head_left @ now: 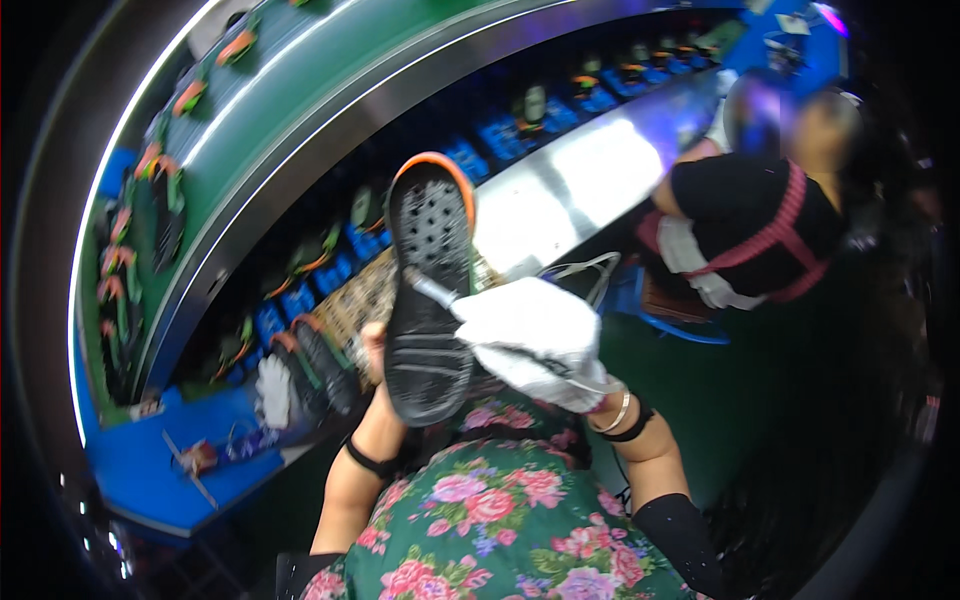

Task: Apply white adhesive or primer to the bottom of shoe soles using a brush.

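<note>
Black rubber fills the middle of our view: we hold a shoe sole upright, its tread toward us, with an orange rim at the top. Our left hand grips it from behind at about 9 o'clock of the sole, mostly hidden, fingers wrapped round the edge. Our right hand, in a white glove, is clenched on a thin brush whose tip touches the tread near its middle. We judge the work on this sole to be under way; how much of the tread is already covered we cannot tell. More soles lie just beside us at 8 o'clock, apparently waiting. Beyond them, from 9 to 1 o'clock, a green conveyor belt curves past carrying orange-and-green shoe parts, with blue trays on a lower tier. At 3 o'clock a co-worker's dark sleeve shows by a shiny metal table.
</note>
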Available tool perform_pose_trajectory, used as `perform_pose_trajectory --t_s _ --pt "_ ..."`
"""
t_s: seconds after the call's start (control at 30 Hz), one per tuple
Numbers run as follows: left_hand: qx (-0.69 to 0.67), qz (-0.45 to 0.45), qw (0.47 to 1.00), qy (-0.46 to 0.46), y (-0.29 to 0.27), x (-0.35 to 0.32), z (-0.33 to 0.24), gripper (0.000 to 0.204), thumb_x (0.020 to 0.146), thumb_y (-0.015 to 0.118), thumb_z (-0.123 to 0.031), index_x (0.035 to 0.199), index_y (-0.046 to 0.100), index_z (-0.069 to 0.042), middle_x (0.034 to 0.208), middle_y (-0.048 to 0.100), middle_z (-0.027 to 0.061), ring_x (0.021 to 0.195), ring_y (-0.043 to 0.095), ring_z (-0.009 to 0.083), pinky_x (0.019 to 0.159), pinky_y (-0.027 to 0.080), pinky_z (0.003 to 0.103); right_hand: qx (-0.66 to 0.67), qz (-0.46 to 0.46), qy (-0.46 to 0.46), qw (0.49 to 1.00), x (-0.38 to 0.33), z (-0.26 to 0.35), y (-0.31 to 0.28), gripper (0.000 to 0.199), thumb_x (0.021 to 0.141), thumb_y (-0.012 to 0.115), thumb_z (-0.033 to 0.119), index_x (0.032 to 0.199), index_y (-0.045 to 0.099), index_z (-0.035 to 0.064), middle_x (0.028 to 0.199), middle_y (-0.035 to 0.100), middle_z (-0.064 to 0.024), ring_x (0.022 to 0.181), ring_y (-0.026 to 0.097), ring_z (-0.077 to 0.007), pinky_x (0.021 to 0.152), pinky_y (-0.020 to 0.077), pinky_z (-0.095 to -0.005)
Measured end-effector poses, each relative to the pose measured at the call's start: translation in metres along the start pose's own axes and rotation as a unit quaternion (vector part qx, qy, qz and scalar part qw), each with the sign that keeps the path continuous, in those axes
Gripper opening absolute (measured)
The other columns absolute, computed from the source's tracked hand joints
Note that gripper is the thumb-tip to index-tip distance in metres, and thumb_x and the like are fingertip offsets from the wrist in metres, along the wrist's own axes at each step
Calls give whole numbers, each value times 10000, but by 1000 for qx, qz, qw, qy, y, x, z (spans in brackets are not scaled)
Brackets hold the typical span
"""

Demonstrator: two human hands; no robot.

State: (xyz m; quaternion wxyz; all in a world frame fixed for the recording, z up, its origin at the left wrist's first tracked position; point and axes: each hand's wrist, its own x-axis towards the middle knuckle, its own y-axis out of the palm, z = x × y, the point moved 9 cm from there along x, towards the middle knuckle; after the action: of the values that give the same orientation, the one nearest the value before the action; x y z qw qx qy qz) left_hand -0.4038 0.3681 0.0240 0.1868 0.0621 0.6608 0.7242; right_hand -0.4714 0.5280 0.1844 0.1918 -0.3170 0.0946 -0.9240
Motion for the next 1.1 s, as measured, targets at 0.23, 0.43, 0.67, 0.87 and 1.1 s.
perform_pose_trajectory --t_s 0.23,0.43,0.67,0.87,1.1 --pt "47 -59 996 43 -7 11 21 899 950 495 -744 1582 390 -113 1572 475 152 1408 508 346 1202 378 561 -49 21 -38 998 31 9 14 253 772 792 11 1015 799 81 1051 784 -111 991 752 -283 864 579 -392" --pt "73 -45 995 54 -17 0 15 841 1006 463 -675 1600 328 -95 1571 460 191 1413 501 355 1199 392 548 -103 98 19 990 19 -20 44 312 806 761 21 1109 789 89 1132 772 -104 1063 737 -294 915 571 -406" --pt "70 -51 994 67 -30 -5 4 783 1025 456 -646 1565 381 -84 1498 537 181 1348 567 338 1145 464 519 50 75 -44 995 37 2 47 373 829 744 29 1200 749 67 1210 745 -121 1073 724 -298 940 566 -408" --pt "75 -31 995 51 -23 -3 5 816 1015 446 -674 1545 411 -55 1484 551 193 1357 557 342 1167 426 534 -24 136 -36 990 21 -3 65 428 878 665 48 1305 689 66 1362 665 -161 1230 652 -322 1054 508 -458" --pt "133 -87 982 101 -10 6 -14 900 980 366 -778 1537 436 -75 1474 560 188 1323 590 340 1122 485 520 33 -3 -9 999 33 -10 42 272 779 778 -38 1037 785 47 1097 771 -144 990 745 -303 867 582 -389"
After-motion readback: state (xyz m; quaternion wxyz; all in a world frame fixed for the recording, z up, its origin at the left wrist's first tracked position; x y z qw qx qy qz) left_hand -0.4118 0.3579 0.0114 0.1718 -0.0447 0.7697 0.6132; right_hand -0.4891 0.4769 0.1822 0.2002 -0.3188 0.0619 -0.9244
